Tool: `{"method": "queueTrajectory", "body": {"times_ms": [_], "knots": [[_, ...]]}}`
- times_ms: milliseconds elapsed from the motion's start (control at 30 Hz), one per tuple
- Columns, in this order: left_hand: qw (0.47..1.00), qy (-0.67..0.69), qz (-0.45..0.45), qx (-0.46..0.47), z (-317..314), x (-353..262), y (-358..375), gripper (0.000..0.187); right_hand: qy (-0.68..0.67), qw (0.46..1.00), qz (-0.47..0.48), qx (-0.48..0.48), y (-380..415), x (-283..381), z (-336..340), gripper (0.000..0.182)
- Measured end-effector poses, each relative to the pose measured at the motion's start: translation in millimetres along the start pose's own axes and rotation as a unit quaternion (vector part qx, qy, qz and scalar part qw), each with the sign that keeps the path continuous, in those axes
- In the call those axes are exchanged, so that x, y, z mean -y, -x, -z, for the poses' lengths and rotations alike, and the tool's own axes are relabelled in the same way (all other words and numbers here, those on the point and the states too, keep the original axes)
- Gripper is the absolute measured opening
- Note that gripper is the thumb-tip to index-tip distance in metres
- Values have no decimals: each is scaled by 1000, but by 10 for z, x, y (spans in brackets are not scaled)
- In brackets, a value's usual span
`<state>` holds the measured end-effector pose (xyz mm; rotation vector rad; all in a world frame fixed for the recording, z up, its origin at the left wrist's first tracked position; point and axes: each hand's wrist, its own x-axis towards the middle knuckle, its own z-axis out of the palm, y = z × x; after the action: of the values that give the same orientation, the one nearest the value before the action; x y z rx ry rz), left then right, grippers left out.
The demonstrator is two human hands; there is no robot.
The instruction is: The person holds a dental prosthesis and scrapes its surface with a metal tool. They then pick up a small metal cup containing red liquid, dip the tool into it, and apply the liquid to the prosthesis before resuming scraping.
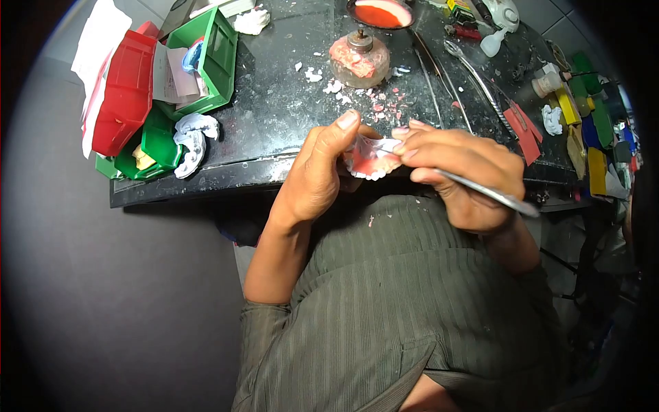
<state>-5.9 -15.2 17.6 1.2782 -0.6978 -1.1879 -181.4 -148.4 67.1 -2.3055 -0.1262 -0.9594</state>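
Observation:
My left hand [317,168] grips a denture [371,165] with pink wax and a row of white teeth along its lower edge, the thumb raised beside it. In my right hand [477,172] is a slim metal carving tool [491,195], its handle pointing down to the right. The right fingertips are at the denture's right side and hide the tool's working end. Both hands are above my lap at the bench's front edge. Beyond them, pink and white shavings [381,106] lie scattered around a glass spirit lamp [364,74].
Green [223,62] and red bins [127,96] stand at the left, near white plaster pieces [194,144]. A dish of red wax [379,14] is at the back. Long metal instruments [473,69] and pink wax sheets [523,137] lie to the right on the dark bench [274,96].

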Motion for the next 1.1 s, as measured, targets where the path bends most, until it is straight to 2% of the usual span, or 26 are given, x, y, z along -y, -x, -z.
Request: {"method": "queueTrajectory", "body": {"times_ms": [133, 200, 233, 300, 400, 467, 500, 533, 567, 633, 867, 933, 1100], "knots": [[998, 51, 22, -21, 9, -1, -2, 79, -65, 994, -51, -72, 35, -24, 92, 24], [988, 103, -46, 103, 104, 49, -49, 82, -124, 982, -77, -122, 54, -97, 121, 32], [988, 103, -47, 103, 93, 56, -51, 82, -145, 977, -80, -135, 58, -109, 129, 28], [980, 79, -147, 109, 47, 74, -51, 83, -166, 971, -83, -147, 54, -112, 103, 25], [973, 67, -197, 97, -9, 125, -51, 88, -182, 964, -99, -170, 54, -63, 9, 17], [976, 83, -181, 85, -11, 115, -31, 93, -78, 990, -102, -63, 54, -33, 14, 14], [970, 110, -183, 114, 19, 126, -31, 82, -10, 999, -38, 6, 17, -56, 45, 17], [963, 137, -185, 142, 35, 133, -33, 72, 1, 1000, -10, 7, -19, -50, -3, 17], [963, 137, -185, 143, 4, 125, -28, 72, 6, 1000, 19, 3, -42, -86, -43, 17], [980, 74, -174, 61, -83, 93, -10, 100, 11, 999, 46, -1, -57, -146, -60, 17], [984, 37, -160, 73, -21, 67, -5, 102, 45, 997, 59, 4, 25, -201, -95, 17], [960, 158, -167, 158, 48, 118, -23, 73, 49, 996, 70, 1, 39, -206, -106, 17], [959, 163, -179, 147, 17, 119, -4, 73, 73, 994, 72, 31, 28, -132, -114, 15]]}}
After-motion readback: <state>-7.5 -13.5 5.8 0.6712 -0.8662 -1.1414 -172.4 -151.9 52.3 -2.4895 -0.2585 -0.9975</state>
